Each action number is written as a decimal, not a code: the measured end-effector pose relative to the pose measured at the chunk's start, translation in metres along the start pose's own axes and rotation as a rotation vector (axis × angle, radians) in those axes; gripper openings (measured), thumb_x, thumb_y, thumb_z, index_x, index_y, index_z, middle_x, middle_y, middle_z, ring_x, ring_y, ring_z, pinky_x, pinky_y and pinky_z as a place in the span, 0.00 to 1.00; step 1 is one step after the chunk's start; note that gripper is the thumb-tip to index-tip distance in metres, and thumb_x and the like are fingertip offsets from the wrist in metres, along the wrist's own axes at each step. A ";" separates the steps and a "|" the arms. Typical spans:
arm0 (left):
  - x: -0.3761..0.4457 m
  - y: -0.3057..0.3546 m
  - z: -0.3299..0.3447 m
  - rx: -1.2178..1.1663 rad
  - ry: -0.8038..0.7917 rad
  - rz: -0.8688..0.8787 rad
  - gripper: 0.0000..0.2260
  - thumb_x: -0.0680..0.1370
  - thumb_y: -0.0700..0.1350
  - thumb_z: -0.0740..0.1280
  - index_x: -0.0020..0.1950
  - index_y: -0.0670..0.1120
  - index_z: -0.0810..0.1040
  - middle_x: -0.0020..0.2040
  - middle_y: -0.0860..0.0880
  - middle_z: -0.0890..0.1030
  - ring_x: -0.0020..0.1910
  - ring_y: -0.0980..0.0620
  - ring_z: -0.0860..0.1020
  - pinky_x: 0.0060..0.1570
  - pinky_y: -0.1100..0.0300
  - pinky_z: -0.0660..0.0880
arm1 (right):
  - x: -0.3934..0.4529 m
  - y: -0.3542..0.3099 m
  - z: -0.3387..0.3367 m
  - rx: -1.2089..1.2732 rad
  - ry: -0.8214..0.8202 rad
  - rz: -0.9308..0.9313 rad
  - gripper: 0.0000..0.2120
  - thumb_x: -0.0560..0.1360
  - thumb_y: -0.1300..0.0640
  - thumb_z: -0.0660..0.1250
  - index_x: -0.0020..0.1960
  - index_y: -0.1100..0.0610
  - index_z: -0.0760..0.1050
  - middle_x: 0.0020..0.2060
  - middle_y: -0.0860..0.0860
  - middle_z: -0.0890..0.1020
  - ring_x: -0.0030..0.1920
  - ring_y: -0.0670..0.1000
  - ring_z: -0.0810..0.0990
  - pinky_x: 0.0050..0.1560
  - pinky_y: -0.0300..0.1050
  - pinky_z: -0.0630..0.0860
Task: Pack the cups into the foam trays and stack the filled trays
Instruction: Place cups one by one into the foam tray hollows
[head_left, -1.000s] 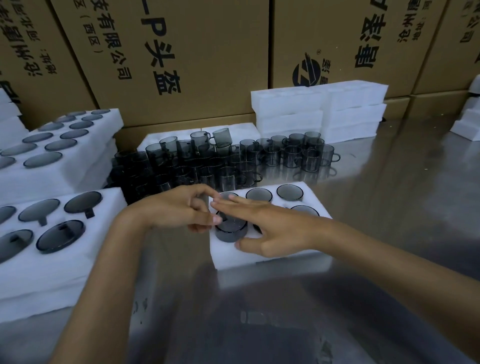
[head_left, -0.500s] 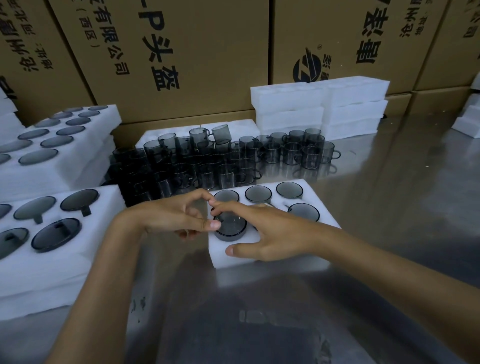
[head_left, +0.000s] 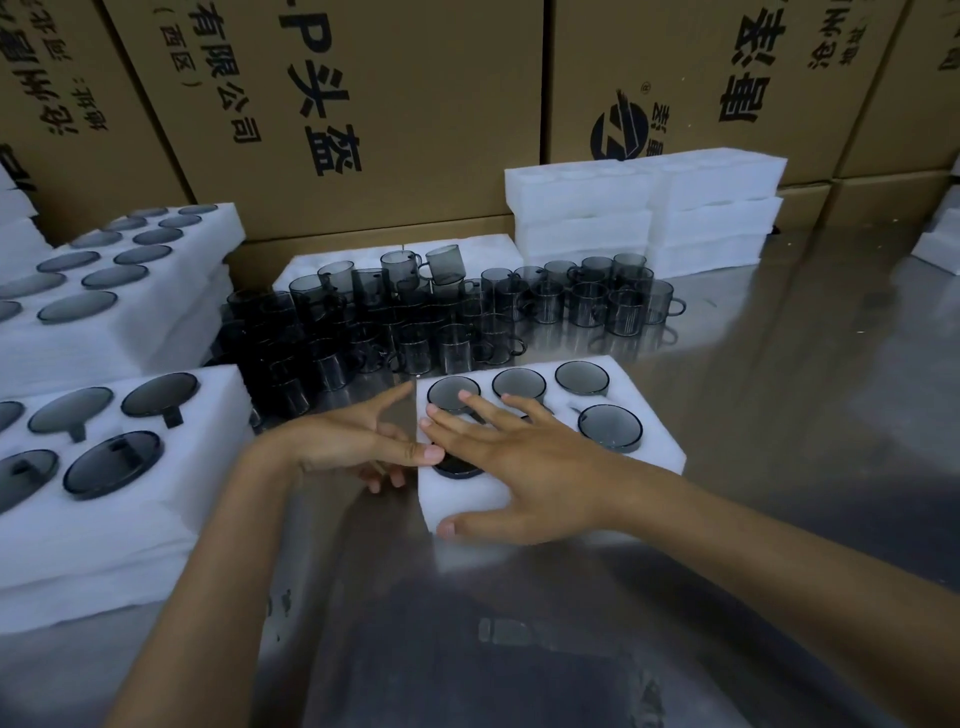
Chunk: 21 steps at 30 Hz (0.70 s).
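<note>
Fingers (head_left: 493, 410) spread flat on foam tray (head_left: 467, 499); loose cups (head_left: 452, 322) crowd behind.

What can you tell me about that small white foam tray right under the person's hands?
The foam tray is a thick white block, soft-looking, with round pockets cut in two rows. It lies flat on the shiny metal table, just in front of the loose cups. Dark smoky cups sit mouth-down in its pockets, four in plain view and another partly hidden under the fingers. The right hand lies spread across its top, thumb on the near edge; the left hand touches its left side.
</note>
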<state>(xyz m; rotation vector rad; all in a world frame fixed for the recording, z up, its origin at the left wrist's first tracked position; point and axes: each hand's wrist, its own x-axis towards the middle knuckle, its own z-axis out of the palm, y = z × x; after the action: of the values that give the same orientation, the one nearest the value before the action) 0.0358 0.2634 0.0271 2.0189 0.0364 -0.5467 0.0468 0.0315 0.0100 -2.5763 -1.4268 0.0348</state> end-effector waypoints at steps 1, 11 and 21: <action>-0.001 -0.001 0.001 -0.016 -0.018 0.005 0.48 0.64 0.57 0.80 0.78 0.56 0.58 0.49 0.44 0.84 0.41 0.50 0.80 0.39 0.58 0.75 | 0.000 0.000 -0.004 0.114 0.052 0.032 0.39 0.75 0.30 0.58 0.79 0.42 0.50 0.79 0.38 0.50 0.78 0.40 0.41 0.77 0.51 0.40; -0.003 -0.004 0.001 -0.028 -0.035 0.034 0.27 0.71 0.57 0.72 0.70 0.55 0.74 0.62 0.40 0.80 0.45 0.49 0.78 0.42 0.59 0.75 | -0.071 0.064 -0.005 0.918 0.442 0.804 0.22 0.78 0.36 0.61 0.71 0.35 0.67 0.69 0.37 0.72 0.71 0.47 0.70 0.72 0.49 0.65; 0.015 -0.001 0.012 -0.728 -0.012 0.362 0.26 0.78 0.62 0.63 0.72 0.51 0.73 0.69 0.39 0.71 0.64 0.37 0.70 0.61 0.42 0.67 | -0.071 0.074 -0.017 1.677 0.470 0.659 0.18 0.73 0.42 0.70 0.60 0.45 0.82 0.58 0.53 0.84 0.57 0.55 0.83 0.57 0.55 0.80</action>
<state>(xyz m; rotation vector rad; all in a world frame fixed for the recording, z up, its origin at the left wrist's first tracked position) 0.0446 0.2505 0.0157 1.2700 -0.1208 -0.2559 0.0727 -0.0688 0.0080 -1.2704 -0.0263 0.4470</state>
